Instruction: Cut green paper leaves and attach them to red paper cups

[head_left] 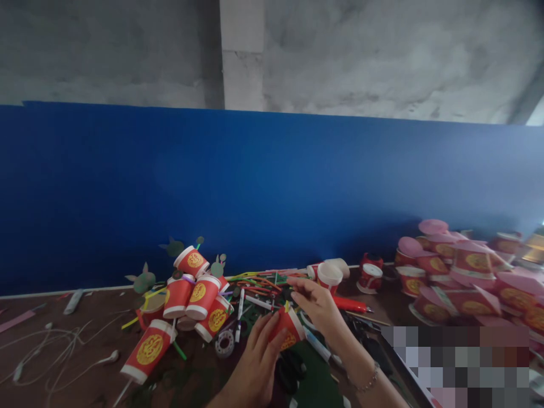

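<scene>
My left hand (259,354) is wrapped around a red paper cup (293,326) with a yellow printed emblem, which lies tilted in the grip. A small yellow strip shows at the cup's upper end. Just above and to the right of the cup is my right hand (317,303), its thumb and fingers bent but apart, with nothing visible between them. Its fingertips are near a heap of coloured pipe cleaners (263,283). Below the cup lie black-handled scissors (291,368) on dark green paper (317,379).
Red cups with straws (147,351) are piled on the left, beside a tape roll (224,343) and white earphones (113,356). A red glue gun (351,305) and white cup (330,275) are right of centre. Pink-trimmed cups (471,258) crowd the far right. A blue panel (255,187) stands behind.
</scene>
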A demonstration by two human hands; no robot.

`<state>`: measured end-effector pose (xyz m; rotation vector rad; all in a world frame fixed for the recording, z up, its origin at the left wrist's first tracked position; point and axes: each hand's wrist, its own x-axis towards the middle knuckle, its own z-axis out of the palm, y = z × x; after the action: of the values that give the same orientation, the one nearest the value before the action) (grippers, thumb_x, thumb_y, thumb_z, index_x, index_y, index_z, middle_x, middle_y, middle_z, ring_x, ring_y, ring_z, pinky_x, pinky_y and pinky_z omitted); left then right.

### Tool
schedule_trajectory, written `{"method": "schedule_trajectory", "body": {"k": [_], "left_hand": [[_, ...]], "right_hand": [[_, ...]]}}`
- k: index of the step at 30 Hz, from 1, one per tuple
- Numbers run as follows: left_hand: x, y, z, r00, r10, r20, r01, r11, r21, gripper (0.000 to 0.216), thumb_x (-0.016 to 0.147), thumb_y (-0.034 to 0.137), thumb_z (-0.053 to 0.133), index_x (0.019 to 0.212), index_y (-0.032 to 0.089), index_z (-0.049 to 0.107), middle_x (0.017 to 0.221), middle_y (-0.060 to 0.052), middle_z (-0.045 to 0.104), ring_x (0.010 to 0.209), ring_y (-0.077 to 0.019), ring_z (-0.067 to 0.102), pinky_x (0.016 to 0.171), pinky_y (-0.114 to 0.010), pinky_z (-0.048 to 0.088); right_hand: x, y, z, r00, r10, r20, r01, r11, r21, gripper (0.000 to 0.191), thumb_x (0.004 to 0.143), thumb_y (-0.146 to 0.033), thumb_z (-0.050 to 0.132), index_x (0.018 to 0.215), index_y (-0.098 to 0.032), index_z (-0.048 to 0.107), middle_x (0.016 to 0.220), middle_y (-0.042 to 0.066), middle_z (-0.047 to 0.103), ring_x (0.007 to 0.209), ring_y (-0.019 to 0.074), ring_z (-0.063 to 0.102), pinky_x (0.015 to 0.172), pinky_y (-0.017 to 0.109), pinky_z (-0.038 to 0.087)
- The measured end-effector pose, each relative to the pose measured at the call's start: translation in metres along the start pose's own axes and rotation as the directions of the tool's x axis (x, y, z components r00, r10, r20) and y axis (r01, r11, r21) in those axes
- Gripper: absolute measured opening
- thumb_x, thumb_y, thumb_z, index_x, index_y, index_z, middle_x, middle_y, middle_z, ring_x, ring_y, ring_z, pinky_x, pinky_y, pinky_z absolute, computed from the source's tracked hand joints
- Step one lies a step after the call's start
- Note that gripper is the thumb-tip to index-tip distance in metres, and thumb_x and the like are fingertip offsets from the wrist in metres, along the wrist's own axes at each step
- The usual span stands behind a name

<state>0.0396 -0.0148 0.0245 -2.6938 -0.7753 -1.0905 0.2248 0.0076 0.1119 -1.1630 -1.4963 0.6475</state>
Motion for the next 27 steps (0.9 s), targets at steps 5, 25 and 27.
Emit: {"method": "schedule_trajectory", "body": {"k": [5, 25, 27], "left_hand": [[-0.0049, -0.0013, 0.0068, 0.999, -0.023, 0.023, 0.022, 1.0, 0.01, 0.066, 0.077, -0.007, 0.034, 0.139, 0.016, 0.027, 0.147, -0.012, 0.026, 0.136, -0.0285, 0.017, 0.101, -0.052, 0.038], [-0.0052, -0.0012, 0.0064, 0.999, 0.019, 0.039, -0.02, 1.0, 0.016, 0.065, 0.076, -0.006, 0.037, 0.137, 0.014, 0.029, 0.147, -0.014, 0.026, 0.136, -0.0301, 0.016, 0.101, -0.053, 0.037], [-0.0053, -0.0011, 0.0063, 0.999, 0.023, 0.037, -0.023, 1.0, 0.019, 0.064, 0.077, -0.006, 0.036, 0.137, 0.014, 0.029, 0.147, -0.014, 0.026, 0.136, -0.03, 0.017, 0.101, -0.053, 0.037]], "right_hand": [[0.0002, 0.0008, -0.0005, 0.999, -0.014, -0.04, 0.012, 0.999, -0.048, 0.025, 0.076, -0.025, 0.057, 0.098, -0.018, 0.067, 0.086, 0.006, 0.07, 0.079, 0.0197, 0.062, 0.072, 0.032, 0.051], [0.0017, 0.0017, -0.001, 0.995, -0.1, -0.025, 0.097, 0.991, -0.091, 0.016, 0.077, -0.023, 0.056, 0.086, -0.021, 0.069, 0.09, 0.006, 0.068, 0.087, 0.0216, 0.061, 0.079, 0.035, 0.048], [0.0014, 0.0008, -0.0006, 0.999, -0.045, -0.026, 0.044, 0.997, -0.062, 0.015, 0.077, -0.024, 0.056, 0.085, -0.02, 0.069, 0.084, 0.006, 0.069, 0.081, 0.0206, 0.062, 0.074, 0.033, 0.05]]}}
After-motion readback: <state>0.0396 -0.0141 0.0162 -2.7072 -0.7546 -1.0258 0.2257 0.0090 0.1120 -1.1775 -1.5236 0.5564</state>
